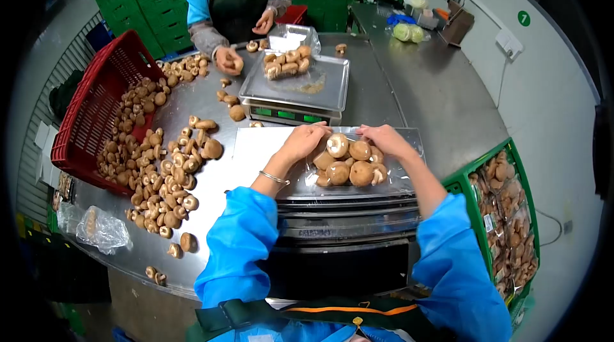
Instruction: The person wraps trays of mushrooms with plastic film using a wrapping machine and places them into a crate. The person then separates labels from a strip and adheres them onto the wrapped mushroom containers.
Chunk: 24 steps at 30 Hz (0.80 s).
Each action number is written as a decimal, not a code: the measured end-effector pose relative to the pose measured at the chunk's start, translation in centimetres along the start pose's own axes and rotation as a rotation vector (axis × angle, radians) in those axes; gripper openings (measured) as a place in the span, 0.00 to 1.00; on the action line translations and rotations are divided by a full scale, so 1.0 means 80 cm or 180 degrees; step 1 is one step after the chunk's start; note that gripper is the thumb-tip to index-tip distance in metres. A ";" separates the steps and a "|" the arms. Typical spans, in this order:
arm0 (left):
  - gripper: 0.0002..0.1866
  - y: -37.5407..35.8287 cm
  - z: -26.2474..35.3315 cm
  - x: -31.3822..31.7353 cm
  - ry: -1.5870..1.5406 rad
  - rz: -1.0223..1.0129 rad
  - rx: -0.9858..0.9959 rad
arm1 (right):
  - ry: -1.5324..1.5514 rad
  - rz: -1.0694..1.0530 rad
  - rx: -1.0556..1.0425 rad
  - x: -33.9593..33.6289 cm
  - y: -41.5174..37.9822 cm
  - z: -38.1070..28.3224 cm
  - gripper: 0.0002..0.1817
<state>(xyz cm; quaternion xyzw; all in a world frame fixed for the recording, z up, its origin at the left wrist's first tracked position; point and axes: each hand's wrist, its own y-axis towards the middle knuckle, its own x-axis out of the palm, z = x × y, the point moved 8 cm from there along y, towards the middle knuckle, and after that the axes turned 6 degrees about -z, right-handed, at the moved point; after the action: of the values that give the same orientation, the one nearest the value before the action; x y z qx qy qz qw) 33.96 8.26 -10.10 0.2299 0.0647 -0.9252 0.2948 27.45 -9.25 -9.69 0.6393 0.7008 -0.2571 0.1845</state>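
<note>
Head cam: mushroom pack (350,166) sits atop wrapping station (345,222), clear film (401,179) about it; scale (291,100) at pack's 11 o'clock. L hand (304,142) at its 10, R hand (388,141) at 2; fingers of both bent nr film's far edge, can't tell if pinching. Step in hand, prob.: wrapping. Next move prob. calls for even tension both sides, w/o shifting pack.

A smooth white wall (556,118) is flanking a grey stainless-steel worktable (368,95)
On the wall, a round green sign numbered 1 (524,18) is hanging above a white rectangular socket box (509,43); stacks of green plastic crates (158,12) are rising at the back, light is glaring off the steel, and a brownish-grey floor (137,303) is showing at lower left
</note>
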 end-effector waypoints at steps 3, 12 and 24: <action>0.25 -0.033 0.009 0.015 -0.0848 -0.0905 -0.0281 | 0.0927 -0.0755 0.0273 0.007 -0.044 -0.014 0.20; 0.37 -0.168 0.081 0.045 -0.2030 -0.1102 -0.0642 | 0.2652 -0.1218 0.0914 0.039 -0.178 -0.058 0.32; 0.14 -0.374 -0.020 0.166 -0.3130 -0.0272 -0.1680 | 0.2271 -0.0654 0.1829 0.165 -0.366 0.048 0.25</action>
<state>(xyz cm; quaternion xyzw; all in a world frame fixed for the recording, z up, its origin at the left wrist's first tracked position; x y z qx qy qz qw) 7.84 26.28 -18.15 -0.3131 0.1583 -0.8870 0.3001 -3.31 -2.40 -16.88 0.6402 0.6806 -0.2219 -0.2788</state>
